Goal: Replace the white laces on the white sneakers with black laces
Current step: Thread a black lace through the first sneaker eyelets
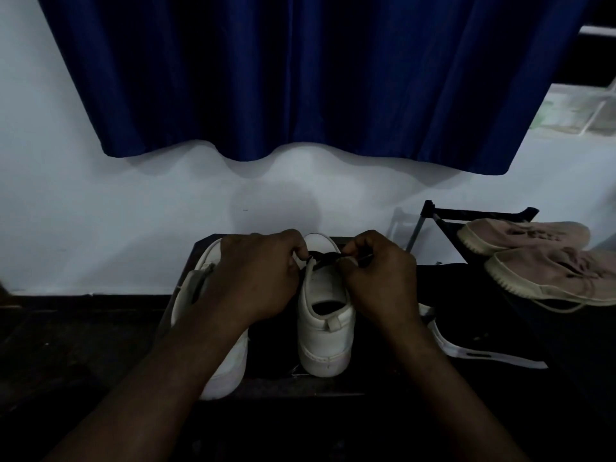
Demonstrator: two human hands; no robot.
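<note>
Two white sneakers stand side by side on a dark surface, heels toward me. The right sneaker [325, 331] has a black lace [325, 256] running across its eyelets near the toe. My left hand [253, 275] pinches the lace at the shoe's left side and partly covers the left sneaker [200, 285]. My right hand [380, 275] pinches the lace's other end at the right side. The fingertips of both hands hide most of the lace.
A white lace or strap [466, 353] lies on the dark surface to the right. Two beige sneakers [546, 258] sit on a black rack at the far right. A white wall and a blue curtain [300, 78] stand behind.
</note>
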